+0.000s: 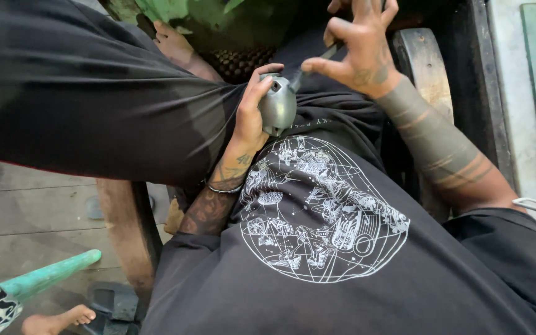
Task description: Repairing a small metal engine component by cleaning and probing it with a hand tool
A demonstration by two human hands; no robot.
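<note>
1. Workpiece: a small rounded grey piece (278,104), egg-like in shape with a hole near its top, sits just above frame centre, over the person's lap and black printed shirt (324,211).
2. Left hand (250,121): fingers and thumb curl around the piece from its 9 o'clock side, clamping it firmly against the thigh.
3. Right hand (361,46): at 1 o'clock from the piece, fingers pinched closed on a slim dark tool (314,64); its tip meets the piece at the upper right edge.
4. Handling judgement: the piece looks hard, rigid and smooth, probably carved stone or wood, so likely to slip and liable to chip at the hole's rim. Grip around the broad middle, not the thin opening.
5. Surroundings: a wooden seat edge (420,59) lies at 2 o'clock; a green handle (51,273) and a bare foot (57,321) lie at 8 o'clock on the plank floor (26,211).
</note>
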